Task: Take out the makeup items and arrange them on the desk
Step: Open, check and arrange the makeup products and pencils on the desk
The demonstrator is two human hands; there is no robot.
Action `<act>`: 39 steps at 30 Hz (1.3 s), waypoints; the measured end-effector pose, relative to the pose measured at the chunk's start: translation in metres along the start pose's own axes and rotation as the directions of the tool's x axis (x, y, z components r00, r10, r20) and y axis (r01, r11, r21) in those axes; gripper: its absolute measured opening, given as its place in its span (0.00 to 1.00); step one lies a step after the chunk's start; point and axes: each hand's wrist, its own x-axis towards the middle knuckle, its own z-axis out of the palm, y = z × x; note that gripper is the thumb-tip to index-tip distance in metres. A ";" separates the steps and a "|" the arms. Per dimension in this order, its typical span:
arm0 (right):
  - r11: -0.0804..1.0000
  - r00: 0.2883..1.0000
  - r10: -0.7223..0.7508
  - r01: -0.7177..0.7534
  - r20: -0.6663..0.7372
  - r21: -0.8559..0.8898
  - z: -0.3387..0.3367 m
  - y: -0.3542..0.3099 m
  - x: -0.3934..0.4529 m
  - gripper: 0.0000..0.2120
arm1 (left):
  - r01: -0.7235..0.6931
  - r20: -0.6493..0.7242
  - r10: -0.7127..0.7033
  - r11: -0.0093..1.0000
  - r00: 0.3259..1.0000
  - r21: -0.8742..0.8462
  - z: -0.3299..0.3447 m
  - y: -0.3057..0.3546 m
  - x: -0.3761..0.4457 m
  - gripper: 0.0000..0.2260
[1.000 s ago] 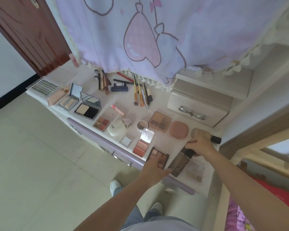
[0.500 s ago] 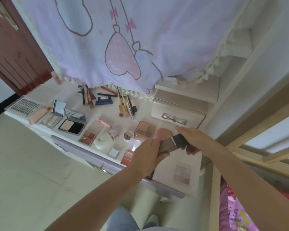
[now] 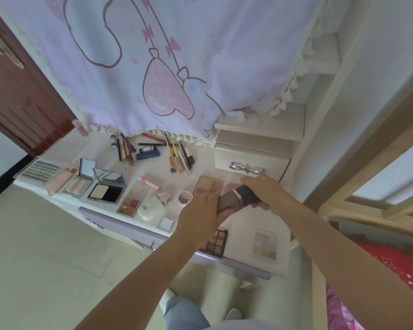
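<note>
Hands' grip, left [image 3: 200, 213] and right [image 3: 260, 189], clasps one dark makeup case [image 3: 236, 198] above the desk [image 3: 243, 225].

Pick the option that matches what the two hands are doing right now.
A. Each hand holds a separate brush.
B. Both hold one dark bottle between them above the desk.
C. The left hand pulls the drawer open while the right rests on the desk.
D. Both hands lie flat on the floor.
B: the left hand and right hand each grip an end of the dark bottle, raised over the desk.
</note>
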 end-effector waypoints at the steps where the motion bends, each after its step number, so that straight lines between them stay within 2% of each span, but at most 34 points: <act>1: 1.000 0.999 -0.018 0.019 -0.047 0.006 -0.012 0.003 0.003 0.14 | 0.064 0.032 -0.063 0.997 0.998 -0.035 -0.003 -0.006 -0.003 0.21; 3: 0.989 0.975 0.035 -0.003 -0.218 0.146 -0.050 0.012 0.010 0.11 | 0.198 0.069 -0.190 0.972 0.979 -0.127 -0.006 -0.025 -0.016 0.18; 5: 0.961 0.955 0.138 -0.064 -0.264 0.268 -0.081 0.018 0.013 0.14 | 0.288 0.072 -0.281 0.950 0.957 -0.116 -0.009 -0.042 -0.026 0.17; 8: 0.985 0.993 -0.011 0.030 -0.115 0.170 -0.071 0.017 0.015 0.14 | 0.310 0.094 -0.298 0.937 0.950 -0.163 -0.003 -0.040 -0.024 0.12; 12: 0.962 0.961 -0.266 0.260 0.070 0.078 -0.039 0.019 -0.001 0.01 | 0.288 0.152 -0.250 0.895 0.956 -0.340 0.007 -0.021 -0.015 0.10; 15: 0.939 0.936 -0.337 0.327 0.106 0.104 -0.034 0.029 -0.005 0.10 | 0.323 0.203 -0.258 0.842 0.945 -0.433 0.014 -0.016 -0.015 0.11; 18: 0.925 0.934 -0.347 0.324 0.091 0.197 -0.032 0.035 -0.004 0.13 | 0.356 0.248 -0.266 0.807 0.931 -0.471 0.020 -0.014 -0.016 0.12; 23: 0.945 0.918 -0.325 0.309 0.225 0.103 -0.028 0.041 -0.004 0.19 | 0.378 0.314 -0.242 0.775 0.918 -0.507 0.027 -0.006 -0.015 0.17; 26: 0.947 0.912 -0.321 0.311 0.255 0.077 -0.021 0.043 -0.003 0.16 | 0.393 0.346 -0.235 0.760 0.908 -0.517 0.031 -0.002 -0.013 0.20; 30: 0.952 0.911 -0.301 0.303 0.280 0.037 -0.015 0.053 0.002 0.12 | 0.442 0.414 -0.248 0.758 0.876 -0.480 0.037 -0.002 -0.015 0.15; 35: 0.961 0.913 -0.253 0.198 0.319 0.195 -0.009 0.065 0.008 0.11 | 0.502 0.487 -0.251 0.708 0.837 -0.497 0.041 0.001 -0.020 0.14; 39: 0.968 0.916 -0.239 0.197 0.323 0.158 -0.007 0.065 0.007 0.14 | 0.533 0.534 -0.231 0.662 0.814 -0.527 0.043 0.001 -0.023 0.15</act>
